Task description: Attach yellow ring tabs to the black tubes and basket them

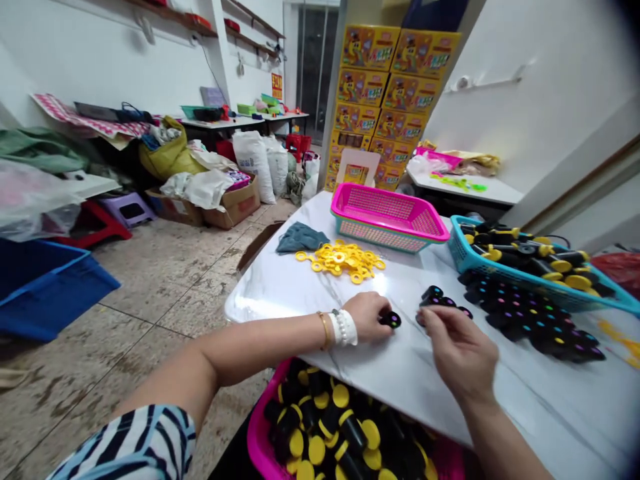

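My left hand [367, 318] is closed around a small black cylinder [394, 321] on the white marbled table [295, 320]. One end of the cylinder, with a small coloured dot, faces me. My right hand [463, 350] is pinched just to the right, and whatever sits between its fingertips is too small to make out. Behind those fingertips lie a few black cylinders [433, 292], partly hidden by the hand. Rows of similar dotted black cylinders [530, 313] stretch to the right. Beyond my left hand is a pile of yellow ring-ended plastic pieces [345, 260].
A pink basket [257, 433] of black, yellow-capped cylinders sits below the table edge. A blue basket [500, 268] at right holds more. Nested pink and green baskets [390, 230] and a dark cloth [301, 238] lie at the back. Stacked yellow boxes [390, 87] stand behind.
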`<state>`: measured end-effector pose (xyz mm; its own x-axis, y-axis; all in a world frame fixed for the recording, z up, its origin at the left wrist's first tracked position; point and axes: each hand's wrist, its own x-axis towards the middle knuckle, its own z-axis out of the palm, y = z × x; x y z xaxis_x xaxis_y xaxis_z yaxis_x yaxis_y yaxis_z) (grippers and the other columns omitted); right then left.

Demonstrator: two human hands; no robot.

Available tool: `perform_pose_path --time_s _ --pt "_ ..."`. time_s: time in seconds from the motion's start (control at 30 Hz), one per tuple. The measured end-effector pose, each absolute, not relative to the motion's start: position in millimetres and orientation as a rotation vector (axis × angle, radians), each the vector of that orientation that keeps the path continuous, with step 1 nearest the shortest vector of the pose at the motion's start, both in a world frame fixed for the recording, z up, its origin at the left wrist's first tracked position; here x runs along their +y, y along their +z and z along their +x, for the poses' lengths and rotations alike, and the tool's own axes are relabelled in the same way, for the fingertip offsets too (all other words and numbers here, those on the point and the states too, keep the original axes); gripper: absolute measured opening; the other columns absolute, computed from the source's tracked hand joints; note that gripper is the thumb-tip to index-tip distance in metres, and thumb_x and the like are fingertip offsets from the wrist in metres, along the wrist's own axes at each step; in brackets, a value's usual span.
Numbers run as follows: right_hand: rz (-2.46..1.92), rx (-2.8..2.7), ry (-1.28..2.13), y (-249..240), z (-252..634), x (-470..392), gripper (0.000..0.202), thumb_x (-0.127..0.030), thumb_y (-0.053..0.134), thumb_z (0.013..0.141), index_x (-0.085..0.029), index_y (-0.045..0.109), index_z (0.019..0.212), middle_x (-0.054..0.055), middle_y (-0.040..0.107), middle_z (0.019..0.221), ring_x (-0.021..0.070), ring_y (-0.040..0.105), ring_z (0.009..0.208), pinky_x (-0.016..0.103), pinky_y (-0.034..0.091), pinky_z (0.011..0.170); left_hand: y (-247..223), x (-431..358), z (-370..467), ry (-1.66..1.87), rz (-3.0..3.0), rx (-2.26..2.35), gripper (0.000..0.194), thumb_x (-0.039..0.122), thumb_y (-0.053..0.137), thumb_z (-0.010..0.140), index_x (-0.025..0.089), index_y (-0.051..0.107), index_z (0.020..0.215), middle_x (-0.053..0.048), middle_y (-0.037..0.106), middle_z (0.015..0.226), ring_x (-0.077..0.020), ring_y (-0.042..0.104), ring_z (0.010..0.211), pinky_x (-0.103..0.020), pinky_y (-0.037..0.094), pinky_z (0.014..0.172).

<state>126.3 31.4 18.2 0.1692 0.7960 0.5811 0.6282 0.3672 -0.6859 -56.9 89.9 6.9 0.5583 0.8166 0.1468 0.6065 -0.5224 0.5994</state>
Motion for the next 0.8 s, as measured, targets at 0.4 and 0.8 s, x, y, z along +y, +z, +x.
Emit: perform_pose_path --time_s 0.4,0.8 --pt "-1.604 -2.116 0.052 3 44 123 0.023 -0.032 0.061 0.083 -0.020 0.072 0.099 0.011 0.064 0.103 0.0263 0.059 0.096 0.039 0.047 0.085 10 51 -141 0.832 2.150 1.341 0.021 0.023 0.066 0.070 0.017 0.063 0.089 -0.004 0.061 0.089 -0.0185 0.057 0.084 -0.030 0.048 0.080" --pt "-1.185 -2.636 -0.083 4 93 16 0.069 -0.050 0.057 0.087 -0.015 0.041 0.143 0.014 0.046 0.144 0.0356 0.037 0.132 0.054 0.033 0.109 7 27 -131 0.958 2.180 1.347 0.026 0.026 0.070 0.076 0.016 0.064 0.100 -0.008 0.064 0.098 -0.0230 0.055 0.097 -0.038 0.045 0.091"
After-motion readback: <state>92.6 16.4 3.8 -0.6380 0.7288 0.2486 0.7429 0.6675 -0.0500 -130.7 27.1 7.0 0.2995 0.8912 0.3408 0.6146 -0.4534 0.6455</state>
